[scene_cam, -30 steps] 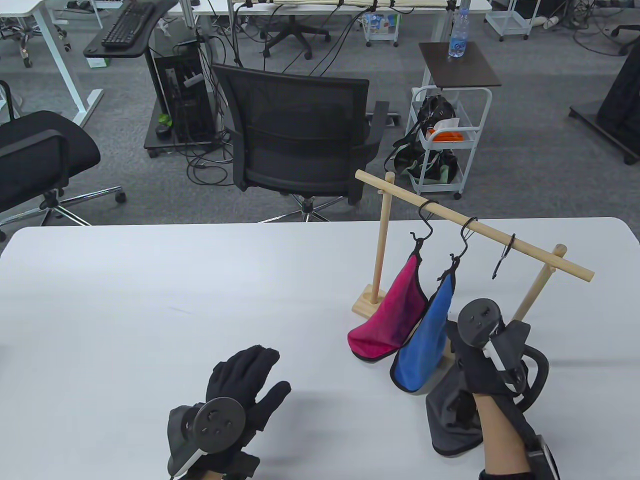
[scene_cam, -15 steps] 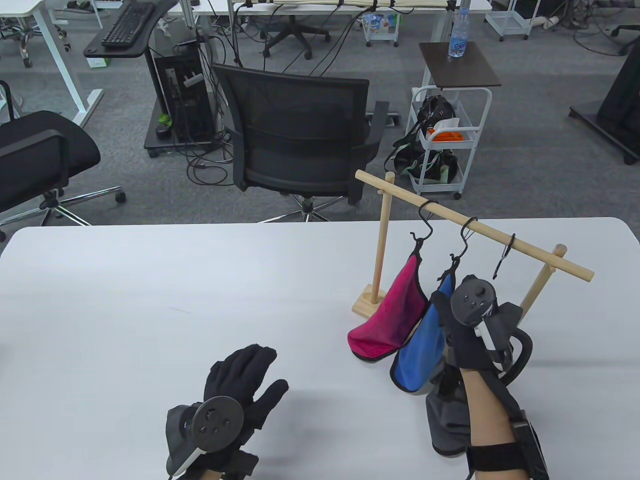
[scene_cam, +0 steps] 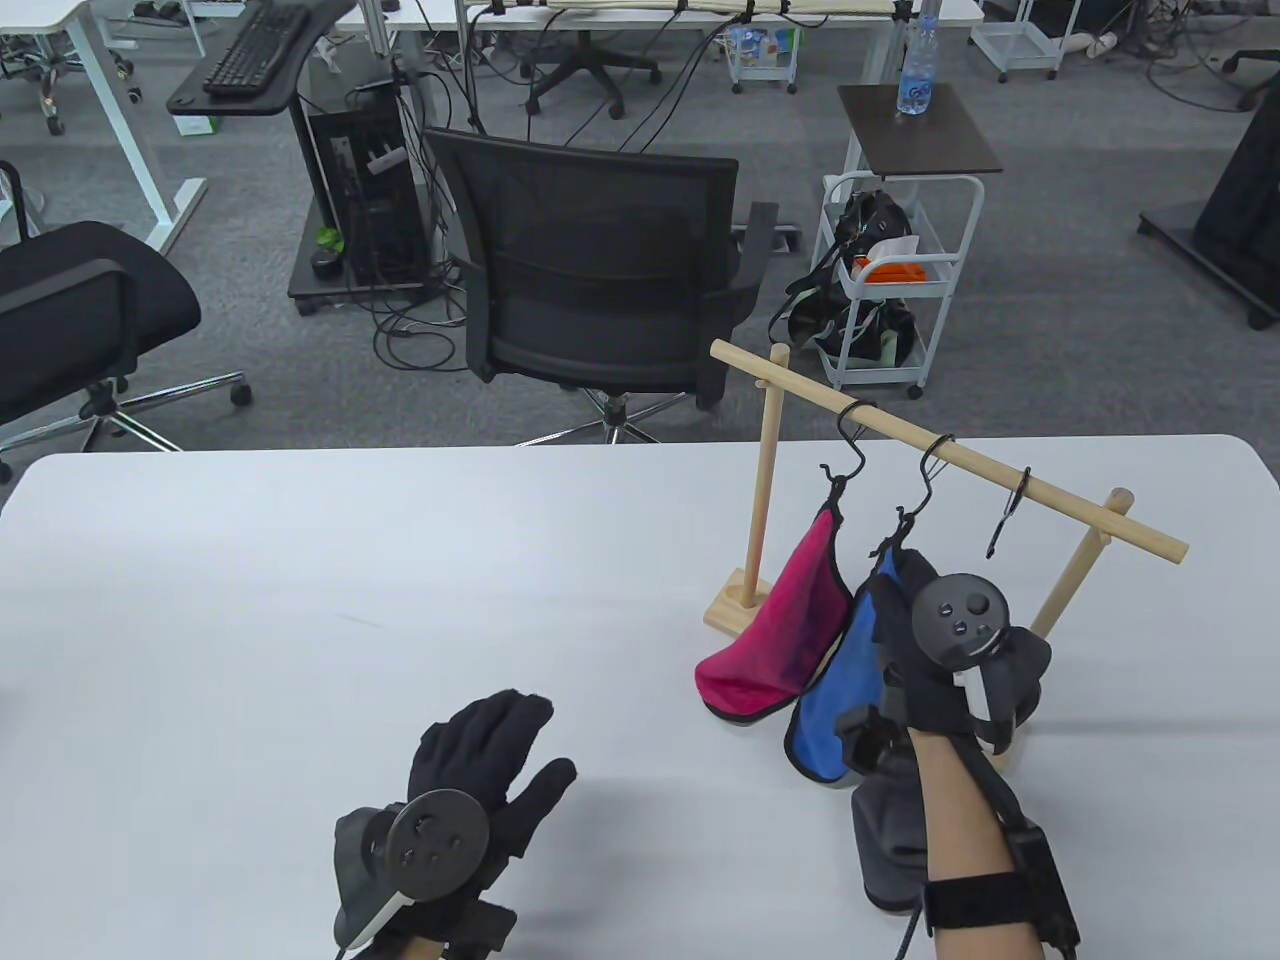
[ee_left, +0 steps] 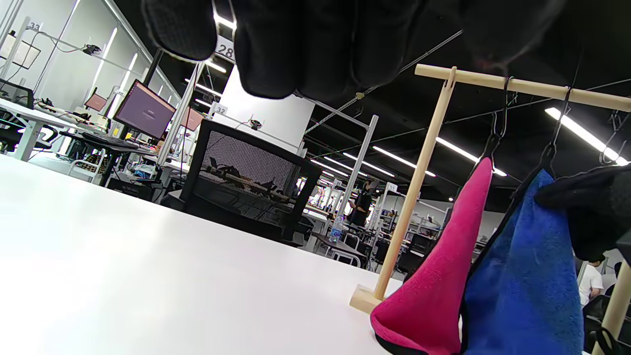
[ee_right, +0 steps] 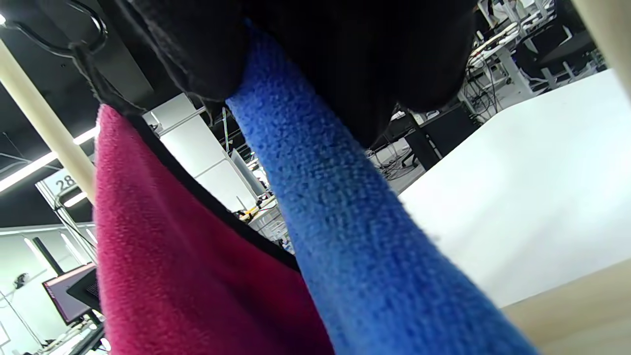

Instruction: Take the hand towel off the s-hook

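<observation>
Hands: our right hand [scene_cam: 930, 640] is gripping the blue hand towel [scene_cam: 845, 690] below its S-hook [scene_cam: 925, 480]; left hand [scene_cam: 480, 760] is resting open on the counter [scene_cam: 300, 620]. Risk: pulling sideways is liable to be dragging the hook along the wooden rack [scene_cam: 1060, 500] or tipping it.

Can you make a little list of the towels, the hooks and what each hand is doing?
pink towel: hangs on first hook
blue towel: hangs on middle hook
grey towel: lies on table
third hook: bare, on wooden rod
right hand: grips blue towel near its top
left hand: fingers spread, holds nothing
</observation>
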The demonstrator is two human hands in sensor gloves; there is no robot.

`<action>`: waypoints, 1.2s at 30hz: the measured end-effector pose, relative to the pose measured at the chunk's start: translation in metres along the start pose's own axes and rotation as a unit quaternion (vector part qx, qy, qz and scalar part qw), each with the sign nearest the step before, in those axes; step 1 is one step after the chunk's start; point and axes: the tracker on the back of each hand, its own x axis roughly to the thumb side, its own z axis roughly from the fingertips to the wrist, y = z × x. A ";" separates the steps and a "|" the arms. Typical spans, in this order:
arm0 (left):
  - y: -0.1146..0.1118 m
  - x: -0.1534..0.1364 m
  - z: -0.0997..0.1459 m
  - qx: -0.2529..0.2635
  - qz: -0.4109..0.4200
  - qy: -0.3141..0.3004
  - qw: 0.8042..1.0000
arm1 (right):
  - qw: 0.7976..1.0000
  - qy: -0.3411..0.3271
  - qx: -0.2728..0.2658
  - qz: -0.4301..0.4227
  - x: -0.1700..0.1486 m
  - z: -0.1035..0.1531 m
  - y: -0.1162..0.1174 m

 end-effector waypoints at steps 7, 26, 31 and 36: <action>0.000 0.001 0.000 -0.002 -0.001 -0.001 1.000 | 0.999 -0.026 -0.019 -0.011 0.007 0.008 -0.010; -0.001 0.002 0.000 -0.002 0.000 -0.003 1.000 | 0.990 -0.126 -0.069 -0.011 0.040 0.049 -0.042; -0.001 0.002 0.000 -0.002 0.000 -0.003 1.000 | 0.988 -0.141 -0.055 -0.020 0.040 0.062 -0.041; -0.001 0.002 0.000 -0.002 0.000 -0.003 1.000 | 0.987 -0.152 -0.041 -0.019 0.037 0.076 -0.035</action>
